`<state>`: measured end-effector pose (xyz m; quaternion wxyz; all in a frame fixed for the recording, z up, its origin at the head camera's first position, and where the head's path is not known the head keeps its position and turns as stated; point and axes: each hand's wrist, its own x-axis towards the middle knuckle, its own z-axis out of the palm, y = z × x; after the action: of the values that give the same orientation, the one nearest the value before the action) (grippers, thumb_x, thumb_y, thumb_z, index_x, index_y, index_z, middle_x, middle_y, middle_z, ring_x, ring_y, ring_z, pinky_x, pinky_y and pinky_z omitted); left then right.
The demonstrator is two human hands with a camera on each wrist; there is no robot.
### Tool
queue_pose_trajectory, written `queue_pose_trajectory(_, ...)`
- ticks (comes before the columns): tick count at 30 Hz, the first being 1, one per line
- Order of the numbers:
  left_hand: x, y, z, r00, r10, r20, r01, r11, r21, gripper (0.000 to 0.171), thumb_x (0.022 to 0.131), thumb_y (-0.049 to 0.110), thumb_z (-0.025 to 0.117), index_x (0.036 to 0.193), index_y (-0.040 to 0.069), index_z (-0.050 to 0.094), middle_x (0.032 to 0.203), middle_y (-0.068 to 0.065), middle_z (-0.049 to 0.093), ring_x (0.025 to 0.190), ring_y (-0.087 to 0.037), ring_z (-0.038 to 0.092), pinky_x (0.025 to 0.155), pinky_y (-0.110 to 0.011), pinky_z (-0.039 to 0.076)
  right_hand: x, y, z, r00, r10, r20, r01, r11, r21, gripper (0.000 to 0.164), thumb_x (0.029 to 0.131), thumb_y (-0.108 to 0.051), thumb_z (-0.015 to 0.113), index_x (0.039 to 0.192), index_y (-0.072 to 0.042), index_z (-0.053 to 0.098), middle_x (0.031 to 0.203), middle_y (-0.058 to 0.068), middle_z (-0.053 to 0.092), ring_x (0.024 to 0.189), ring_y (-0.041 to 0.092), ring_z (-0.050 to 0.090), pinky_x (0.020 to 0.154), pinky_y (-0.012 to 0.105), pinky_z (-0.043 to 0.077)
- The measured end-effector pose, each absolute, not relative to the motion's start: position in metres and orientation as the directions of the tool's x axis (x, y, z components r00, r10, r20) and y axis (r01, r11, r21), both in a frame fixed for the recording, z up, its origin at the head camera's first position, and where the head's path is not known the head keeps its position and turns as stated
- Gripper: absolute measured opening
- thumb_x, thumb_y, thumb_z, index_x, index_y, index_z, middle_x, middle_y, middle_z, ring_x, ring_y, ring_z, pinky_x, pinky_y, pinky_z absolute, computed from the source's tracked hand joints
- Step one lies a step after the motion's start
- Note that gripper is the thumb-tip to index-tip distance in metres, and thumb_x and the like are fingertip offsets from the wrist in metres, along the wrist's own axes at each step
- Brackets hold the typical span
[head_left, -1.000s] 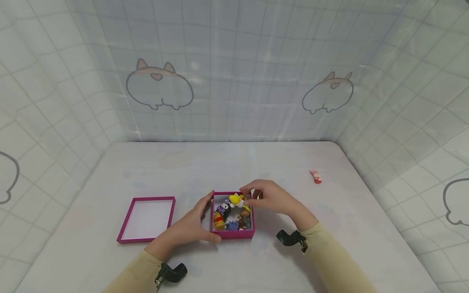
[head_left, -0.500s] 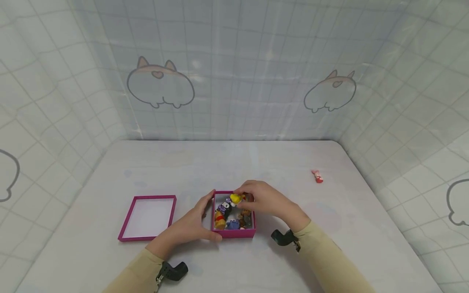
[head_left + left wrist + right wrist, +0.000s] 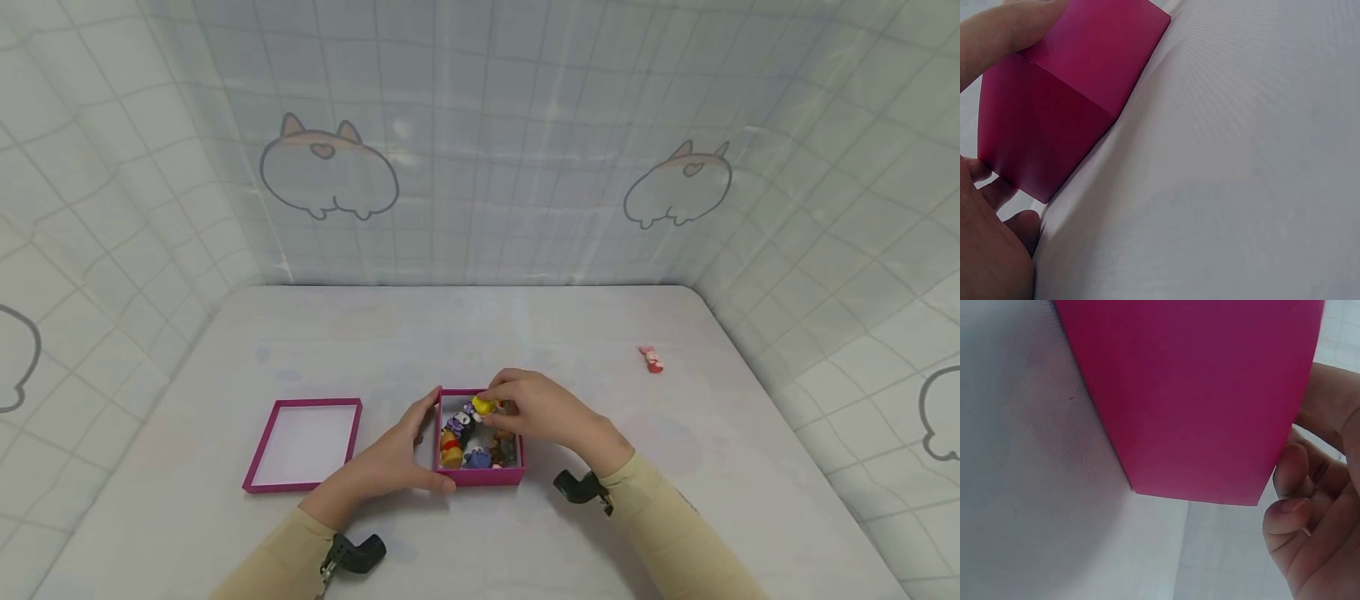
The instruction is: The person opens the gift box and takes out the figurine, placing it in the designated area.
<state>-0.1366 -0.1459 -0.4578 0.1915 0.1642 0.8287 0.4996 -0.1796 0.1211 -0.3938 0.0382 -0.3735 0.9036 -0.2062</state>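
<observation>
A magenta box [image 3: 487,477] stands on the table with several small toy figurines inside. My left hand [image 3: 397,458] grips its left side, thumb at the near corner and fingers behind the far one. In the left wrist view, that thumb [image 3: 1004,37] lies over the box wall [image 3: 1097,56]. Over the box's far right part, my right hand [image 3: 551,410] pinches a yellow-topped figurine [image 3: 482,406] between thumb and fingers. A yellow bear figurine [image 3: 451,452], a black-and-white one [image 3: 462,422] and a blue one [image 3: 477,458] lie inside. The right wrist view hides the pinch behind the box wall [image 3: 1197,400].
Left of the box lies a white, magenta-rimmed lid [image 3: 318,402], inside facing up. One pink-and-red figurine [image 3: 651,360] lies apart at the back right of the white-covered table [image 3: 420,350]. Tile-patterned curtains [image 3: 495,167] enclose the back and sides.
My right hand has moved slightly left and inward over the box, with its fingers closing around the yellow-topped figurine. The left hand keeps its grip on the box.
</observation>
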Motion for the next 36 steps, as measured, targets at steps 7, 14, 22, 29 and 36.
queue_pose_trajectory(7,-0.137,-0.145,-0.458,-0.873,0.462,-0.157,0.076,0.447,0.892,0.131,0.059,0.049,0.093,0.158,0.035,0.009,0.162,0.004,0.016,0.147,-0.023,0.02,0.112,-0.046,0.033,-0.179,0.121,-0.394,-0.705,-0.7,0.111,-0.685,0.632,-0.363,0.032,0.087,-0.029,0.078,0.116,-0.016,0.075,0.106,-0.006,0.064,0.089,0.01,0.061,0.078,0.02,0.053)
queue_pose_trajectory(14,-0.137,-0.146,-0.456,-0.872,0.468,-0.147,0.087,0.443,0.892,0.132,0.058,0.048,0.093,0.159,0.034,0.009,0.162,0.004,0.016,0.147,-0.021,0.02,0.113,-0.045,0.031,-0.177,0.123,-0.394,-0.669,-0.724,0.168,-0.735,0.609,-0.299,0.031,0.086,-0.028,0.079,0.115,-0.017,0.076,0.106,-0.007,0.066,0.09,0.007,0.062,0.079,0.021,0.054)
queue_pose_trajectory(22,-0.138,-0.147,-0.455,-0.869,0.474,-0.144,0.092,0.44,0.893,0.132,0.058,0.049,0.093,0.159,0.033,0.008,0.162,0.004,0.015,0.147,-0.021,0.02,0.112,-0.045,0.032,-0.173,0.126,-0.394,-0.627,-0.742,0.238,-0.777,0.572,-0.263,0.032,0.085,-0.025,0.08,0.116,-0.015,0.076,0.102,-0.007,0.065,0.087,0.003,0.06,0.078,0.018,0.054)
queue_pose_trajectory(29,-0.138,-0.146,-0.456,-0.869,0.471,-0.152,0.082,0.441,0.894,0.133,0.058,0.049,0.093,0.159,0.032,0.008,0.162,0.004,0.015,0.147,-0.022,0.02,0.112,-0.046,0.033,-0.171,0.128,-0.395,-0.616,-0.746,0.255,-0.787,0.566,-0.246,0.033,0.085,-0.024,0.08,0.116,-0.015,0.075,0.103,-0.007,0.065,0.089,0.004,0.061,0.08,0.018,0.054)
queue_pose_trajectory(36,-0.137,-0.145,-0.456,-0.87,0.465,-0.165,0.066,0.441,0.895,0.132,0.058,0.049,0.093,0.158,0.036,0.008,0.161,0.005,0.016,0.147,-0.022,0.02,0.111,-0.046,0.034,-0.168,0.13,-0.393,-0.561,-0.777,0.286,-0.828,0.515,-0.223,0.03,0.086,-0.022,0.079,0.115,-0.014,0.075,0.106,-0.006,0.064,0.092,0.003,0.06,0.084,0.017,0.052)
